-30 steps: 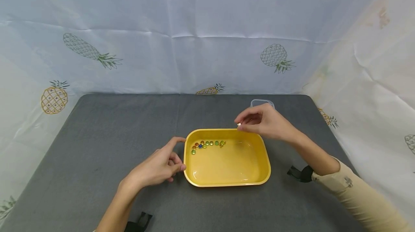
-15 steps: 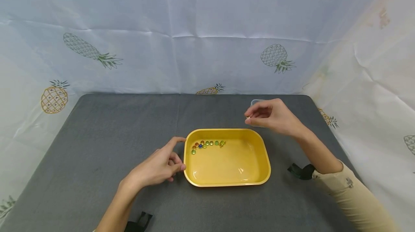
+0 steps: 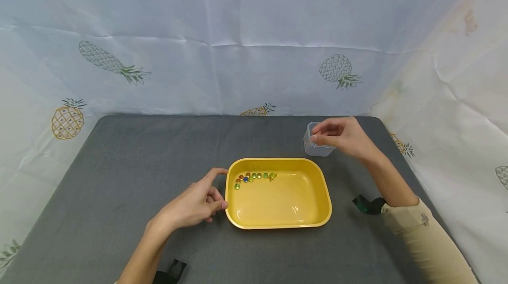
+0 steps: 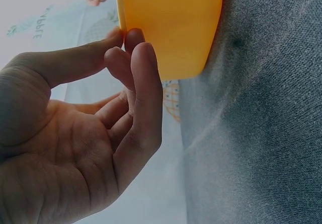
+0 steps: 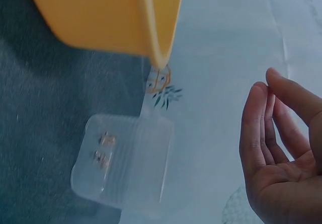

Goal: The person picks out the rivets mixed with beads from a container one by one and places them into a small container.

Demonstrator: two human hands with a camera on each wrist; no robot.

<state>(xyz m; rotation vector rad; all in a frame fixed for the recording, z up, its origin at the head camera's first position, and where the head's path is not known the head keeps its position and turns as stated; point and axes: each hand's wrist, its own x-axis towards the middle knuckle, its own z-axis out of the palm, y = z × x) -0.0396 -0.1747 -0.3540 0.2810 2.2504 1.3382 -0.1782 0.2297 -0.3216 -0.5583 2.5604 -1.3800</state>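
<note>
My right hand (image 3: pixel 343 136) reaches over a small clear plastic container (image 3: pixel 317 149), thumb and index fingertips pinched together at its opening. The small shiny bead between them is hidden now. In the right wrist view the container (image 5: pixel 126 163) shows a few small shiny pieces inside. My left hand (image 3: pixel 194 202) touches the left end of a yellow tray (image 3: pixel 278 227) with index fingertip and thumb, spread apart along the rim. The left wrist view shows the thumb (image 4: pixel 85 58) at the tray's edge and other fingers bent. Colored glass beads (image 3: pixel 254 176) line the tray's upper left.
A grey cloth-covered table (image 3: pixel 131 165) lies beneath everything. White pineapple-print curtains (image 3: pixel 178 54) rise behind and at both sides. The container stands just behind the tray's back right corner. Dark straps (image 3: pixel 369 205) hang at the wrists.
My right hand has moved right and back from above the tray's rear rim to the clear container, more of which now shows. The left hand and tray have stayed put.
</note>
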